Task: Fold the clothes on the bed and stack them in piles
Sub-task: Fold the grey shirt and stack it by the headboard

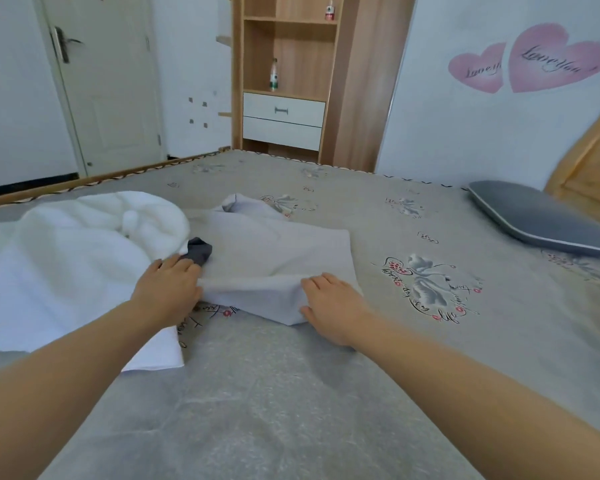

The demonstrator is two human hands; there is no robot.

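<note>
Where the grey printed bedsheet (326, 393) spreads under both forearms, it carries floral motifs, one just right of the right hand (329, 306). Beyond the hands stand a white door (108, 84), a wooden shelf unit (284, 74) with two bottles and white drawers, and a wall with pink heart stickers (530, 60); a grey pillow (537, 216) lies far right of the right hand. The left hand (168, 289) pinches the near left edge of the pale lilac garment (274, 258), fingers closed on the cloth. The right hand grips the folded near right corner, thumb beneath. White clothes (73, 251) lie heaped left of the left hand, and a dark grey item (200, 251) peeks out just past its fingertips.
</note>
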